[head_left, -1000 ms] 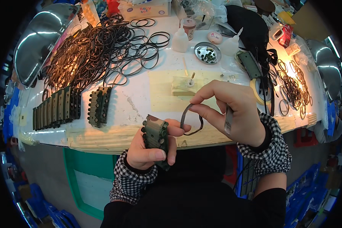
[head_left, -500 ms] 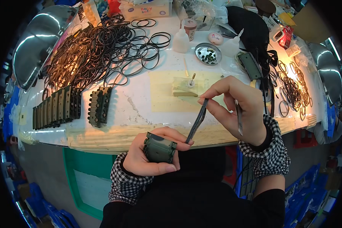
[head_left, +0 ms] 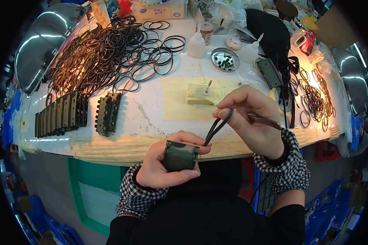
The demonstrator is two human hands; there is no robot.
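Observation:
Just over the table's front edge, my left hand point(head_left: 153, 167) is closed around a small dark-green camouflage toy tank hull point(head_left: 180, 157) with little round wheels along its side. A black ribbed rubber track point(head_left: 215, 130) stretches as a narrow loop up from beside the hull. Its upper end is pinched between the thumb and index finger of my right hand point(head_left: 253, 120); the lower end is by my left fingertips, partly hidden. A slim metal tool point(head_left: 265, 121), perhaps tweezers, is tucked under my right hand's other fingers.
Similar hulls stand in a row point(head_left: 61, 114), with more hulls point(head_left: 107, 114) beside them. Behind lies a heap of dark rubber loops point(head_left: 98, 57); smaller loops point(head_left: 315, 96) lie at right. A taped block with a pin point(head_left: 200, 94), a dish of small green parts point(head_left: 225, 60) and a squeeze bottle point(head_left: 196, 45) stand mid-table.
My left hand has moved slightly right and up, and the hull has turned. The track's loop has opened wider. The metal tool has swung from upright to nearly level in my right hand.

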